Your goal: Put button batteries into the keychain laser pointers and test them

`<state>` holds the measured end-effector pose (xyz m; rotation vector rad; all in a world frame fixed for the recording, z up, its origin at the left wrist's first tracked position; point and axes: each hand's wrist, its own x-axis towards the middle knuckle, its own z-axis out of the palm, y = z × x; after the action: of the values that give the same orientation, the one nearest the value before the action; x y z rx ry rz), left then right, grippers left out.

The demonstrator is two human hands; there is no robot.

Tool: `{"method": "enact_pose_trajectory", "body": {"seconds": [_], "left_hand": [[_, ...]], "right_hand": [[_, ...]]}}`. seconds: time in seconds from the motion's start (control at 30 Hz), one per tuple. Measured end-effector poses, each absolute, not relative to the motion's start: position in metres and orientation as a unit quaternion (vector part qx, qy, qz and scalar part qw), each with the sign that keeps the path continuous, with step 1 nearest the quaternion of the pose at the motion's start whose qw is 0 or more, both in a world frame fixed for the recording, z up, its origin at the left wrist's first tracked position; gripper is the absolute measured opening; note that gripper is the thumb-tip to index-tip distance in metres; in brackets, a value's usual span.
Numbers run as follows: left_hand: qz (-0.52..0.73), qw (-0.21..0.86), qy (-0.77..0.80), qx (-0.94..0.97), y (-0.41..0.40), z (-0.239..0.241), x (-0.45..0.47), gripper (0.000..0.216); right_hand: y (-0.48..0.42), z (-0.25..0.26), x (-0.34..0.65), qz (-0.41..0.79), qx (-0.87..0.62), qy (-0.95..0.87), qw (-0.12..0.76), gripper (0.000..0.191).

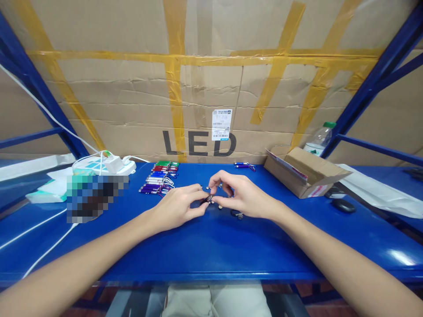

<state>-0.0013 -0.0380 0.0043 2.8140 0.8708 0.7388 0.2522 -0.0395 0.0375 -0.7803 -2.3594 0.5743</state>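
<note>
My left hand (180,203) is closed in a pinch, thumb against fingers, on a small dark piece with a shiny end (209,199); its kind is too small to tell. Facing it, my right hand (243,196) curls its thumb and forefinger around the shiny end, and what lies between these fingertips I cannot make out. Under the right hand lie a small round metal piece (220,207) and a dark loop with a metal clip (237,214). To the left is a row of small metallic penlights with clips (158,180), in green, red, blue, silver and purple.
Two blue penlights (243,166) lie at the back. An open cardboard box (297,171), a bottle (319,140) and a black computer mouse (343,205) are on the right. At left are a power strip (95,165) with white cables and a blurred-out object (95,198).
</note>
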Motion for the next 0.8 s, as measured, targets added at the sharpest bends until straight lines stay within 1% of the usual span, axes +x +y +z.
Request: {"method": "enact_pose_trajectory", "body": {"seconds": [0.63, 0.8], "left_hand": [[0.253, 0.062, 0.278, 0.925, -0.0357, 0.0024, -0.0018, 0.02], [0.252, 0.067, 0.281, 0.924, -0.0359, 0.003, -0.0023, 0.023]], "right_hand": [[-0.0388, 0.0344, 0.2533, 0.178, -0.278, -0.901, 0.281, 0.026], [-0.0391, 0.0372, 0.2547, 0.159, -0.294, -0.893, 0.302, 0.021]]}}
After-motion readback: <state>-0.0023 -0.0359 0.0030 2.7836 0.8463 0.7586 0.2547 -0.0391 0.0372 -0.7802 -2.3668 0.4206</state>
